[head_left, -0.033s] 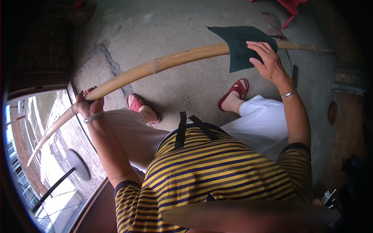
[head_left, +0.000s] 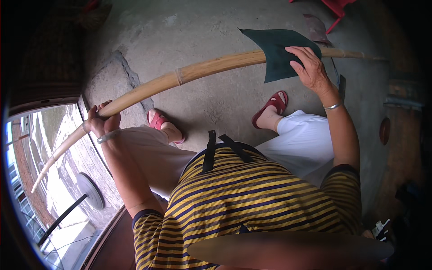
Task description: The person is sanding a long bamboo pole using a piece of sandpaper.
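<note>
A long, pale bamboo pole [head_left: 198,73] slants across in front of me, its thin left end lower than the rest. My left hand [head_left: 101,120] is wrapped round the pole at the left, close to one of its joints. Draped over the pole's right part is a dark green sheet [head_left: 279,65] with a curled edge, perhaps sandpaper. My right hand [head_left: 309,69] lies over this sheet and presses it onto the pole, fingers slightly bent and thumb apart on the near side. The sheet hides the stretch of pole beneath it.
The concrete floor [head_left: 216,103] has a crack on the left. At the top right are red furniture legs [head_left: 335,13] and a brownish scrap [head_left: 316,28]. A round grey base on a black rod [head_left: 91,191] stands at lower left, beyond the doorway edge.
My right hand and the green sheet have shifted very slightly upward in the picture. My left hand and the bamboo pole stay in place.
</note>
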